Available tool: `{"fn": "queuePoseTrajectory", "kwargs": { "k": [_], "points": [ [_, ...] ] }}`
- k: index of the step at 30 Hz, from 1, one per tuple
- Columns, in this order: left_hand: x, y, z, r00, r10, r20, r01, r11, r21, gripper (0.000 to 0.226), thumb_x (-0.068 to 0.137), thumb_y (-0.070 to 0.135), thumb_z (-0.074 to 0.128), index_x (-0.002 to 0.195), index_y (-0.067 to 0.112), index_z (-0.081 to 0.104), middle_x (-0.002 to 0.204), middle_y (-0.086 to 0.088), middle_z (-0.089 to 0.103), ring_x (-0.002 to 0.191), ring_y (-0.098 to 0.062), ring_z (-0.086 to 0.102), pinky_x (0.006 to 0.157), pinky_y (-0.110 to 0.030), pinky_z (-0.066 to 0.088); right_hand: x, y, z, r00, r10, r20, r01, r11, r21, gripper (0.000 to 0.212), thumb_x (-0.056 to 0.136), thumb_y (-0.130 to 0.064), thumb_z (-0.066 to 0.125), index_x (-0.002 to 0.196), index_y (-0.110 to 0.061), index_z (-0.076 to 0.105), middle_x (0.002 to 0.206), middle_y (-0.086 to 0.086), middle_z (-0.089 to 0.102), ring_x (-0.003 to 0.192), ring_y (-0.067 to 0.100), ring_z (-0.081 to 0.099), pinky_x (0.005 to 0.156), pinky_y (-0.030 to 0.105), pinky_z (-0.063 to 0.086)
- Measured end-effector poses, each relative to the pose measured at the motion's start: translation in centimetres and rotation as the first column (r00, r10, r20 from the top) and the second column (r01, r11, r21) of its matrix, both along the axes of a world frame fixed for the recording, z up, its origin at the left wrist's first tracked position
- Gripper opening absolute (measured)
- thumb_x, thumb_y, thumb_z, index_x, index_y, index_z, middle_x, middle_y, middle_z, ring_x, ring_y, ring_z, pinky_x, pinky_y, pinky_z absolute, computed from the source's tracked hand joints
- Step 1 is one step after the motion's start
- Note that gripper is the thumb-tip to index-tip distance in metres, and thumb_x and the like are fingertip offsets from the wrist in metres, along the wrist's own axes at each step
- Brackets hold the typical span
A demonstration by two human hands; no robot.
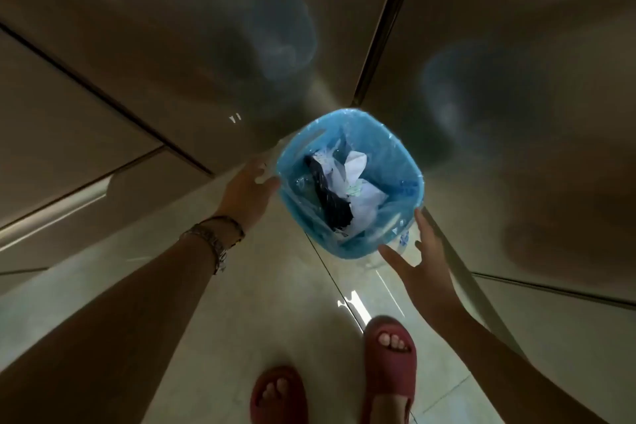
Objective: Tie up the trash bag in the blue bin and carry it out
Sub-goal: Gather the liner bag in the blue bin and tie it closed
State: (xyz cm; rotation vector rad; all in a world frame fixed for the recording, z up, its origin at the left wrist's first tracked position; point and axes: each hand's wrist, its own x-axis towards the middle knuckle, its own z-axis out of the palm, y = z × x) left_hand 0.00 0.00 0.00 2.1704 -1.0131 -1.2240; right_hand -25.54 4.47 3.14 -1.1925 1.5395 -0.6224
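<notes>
- Nearest the camera were two bare forearms reaching forward and down, with two feet in red slippers (389,351) standing on a pale glossy tiled floor (261,303) below them.
- Left hand (249,191) was at the left side of the blue bin (404,179), fingers stretched toward the rim where clear plastic overhangs; whether the fingertips pinched the plastic could not be told because of blur.
- A metal wristwatch (215,244) and a thin dark bracelet were on the left wrist.
- Right hand (421,267) was spread open, fingers apart, just beside the near right corner of the bin, with the fingertips at the overhanging plastic; no grip was evident.
- The bin stood upright on the floor in a corner formed by brown glossy cabinet panels (516,45), its mouth opening straight up toward the camera.
- The mouth was a rounded square with no marked long axis; a slot-shaped handle cutout showed in the far left wall.
- A clear trash bag (399,158) lined the bin, its edge folded over the rim all round and not yet gathered or tied.
- Inside the bag lay crumpled white paper (358,179) on the right and a dark, blackish item (330,203) on the left, running from the far side to the near side; its nature could not be told.
- Blurred bluish reflections of the bin showed on the panels behind.
</notes>
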Motion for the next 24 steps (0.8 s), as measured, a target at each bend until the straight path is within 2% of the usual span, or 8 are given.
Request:
{"fn": "queuePoseTrajectory", "kwargs": {
  "k": [3, 5, 8, 10, 13, 17, 20, 24],
  "points": [
    [-0.4, -0.1, -1.1, 0.999, -0.030, 0.018, 0.031, 0.998, -0.055, 0.038, 0.089, 0.015, 0.056, 0.126, 0.011, 0.055, 0.126, -0.008, 0.059, 0.107, -0.020, 0.056, 0.083, -0.020, 0.036, 0.0, 0.3, -2.6, 0.992, 0.082, -0.101, -0.073, 0.994, 0.086, 0.073, 0.081, -0.026, 0.070, 0.143, -0.030, 0.032, 0.136, -0.009, 0.045, 0.123, -0.001, 0.044, 0.095, 0.014, 0.038],
    [-1.0, 0.1, -1.3, 0.999, 0.005, -0.033, -0.007, 0.998, -0.061, 0.034, 0.089, 0.013, 0.053, 0.123, 0.013, 0.056, 0.116, -0.007, 0.062, 0.094, -0.019, 0.057, 0.077, -0.027, 0.044, 0.2, 0.4, -3.4, 0.990, 0.100, -0.101, -0.086, 0.987, 0.137, 0.083, 0.080, -0.030, 0.070, 0.148, -0.031, 0.022, 0.137, -0.013, 0.037, 0.128, 0.006, 0.037, 0.102, 0.025, 0.036],
    [-2.0, 0.8, -1.3, 0.997, 0.072, -0.025, -0.074, 0.992, -0.103, 0.031, 0.090, 0.012, 0.052, 0.121, 0.011, 0.056, 0.102, 0.000, 0.059, 0.085, -0.017, 0.057, 0.063, -0.020, 0.047, 0.2, 0.3, -3.7, 0.989, 0.103, -0.107, -0.086, 0.984, 0.153, 0.087, 0.077, -0.030, 0.074, 0.147, -0.032, 0.023, 0.142, -0.007, 0.041, 0.130, 0.011, 0.041, 0.108, 0.039, 0.040],
    [-2.5, 1.6, -1.1, 0.991, 0.137, -0.013, -0.137, 0.984, -0.117, 0.028, 0.091, 0.012, 0.052, 0.119, 0.009, 0.055, 0.095, 0.002, 0.058, 0.077, -0.016, 0.057, 0.058, -0.019, 0.047, -0.2, -0.1, -3.7, 0.990, 0.112, -0.086, -0.098, 0.982, 0.159, 0.087, 0.076, -0.027, 0.075, 0.146, -0.033, 0.025, 0.142, -0.007, 0.048, 0.125, 0.012, 0.050, 0.105, 0.046, 0.045],
    [-3.2, 3.5, -0.9, 0.967, 0.252, -0.040, -0.255, 0.962, -0.101, 0.025, 0.090, 0.015, 0.056, 0.114, 0.012, 0.055, 0.090, 0.003, 0.056, 0.082, -0.022, 0.060, 0.071, -0.035, 0.055, -0.8, -1.0, -3.3, 0.976, 0.186, -0.116, -0.170, 0.975, 0.141, 0.086, 0.079, -0.018, 0.073, 0.147, -0.030, 0.021, 0.134, -0.007, 0.057, 0.116, 0.010, 0.058, 0.096, 0.047, 0.052],
    [-4.2, 7.4, -1.0, 0.892, 0.438, -0.110, -0.445, 0.895, -0.044, 0.024, 0.086, 0.012, 0.061, 0.109, 0.016, 0.053, 0.099, -0.006, 0.061, 0.090, -0.030, 0.063, 0.083, -0.047, 0.056, -0.8, -2.7, -1.7, 0.932, 0.309, -0.190, -0.281, 0.947, 0.157, 0.091, 0.083, -0.019, 0.069, 0.151, -0.027, 0.008, 0.148, -0.008, 0.040, 0.125, 0.008, 0.048, 0.105, 0.044, 0.045],
    [-4.3, 9.9, -1.0, 0.830, 0.535, -0.158, -0.539, 0.842, 0.022, 0.029, 0.088, 0.012, 0.060, 0.115, 0.013, 0.051, 0.109, -0.014, 0.062, 0.084, -0.027, 0.062, 0.077, -0.038, 0.054, -1.5, -3.3, -2.1, 0.923, 0.307, -0.232, -0.262, 0.943, 0.205, 0.093, 0.085, -0.013, 0.066, 0.151, -0.028, 0.002, 0.153, 0.001, 0.035, 0.136, 0.026, 0.040, 0.109, 0.049, 0.039],
    [-3.0, 10.4, -1.6, 0.832, 0.502, -0.236, -0.506, 0.861, 0.047, 0.027, 0.091, 0.027, 0.056, 0.118, 0.021, 0.053, 0.111, -0.004, 0.059, 0.079, -0.013, 0.060, 0.073, -0.032, 0.047, -2.4, -3.2, -3.2, 0.945, 0.209, -0.253, -0.154, 0.963, 0.220, 0.083, 0.084, -0.013, 0.068, 0.149, -0.025, 0.019, 0.148, 0.005, 0.042, 0.128, 0.027, 0.046, 0.104, 0.038, 0.043]
  ]
}}
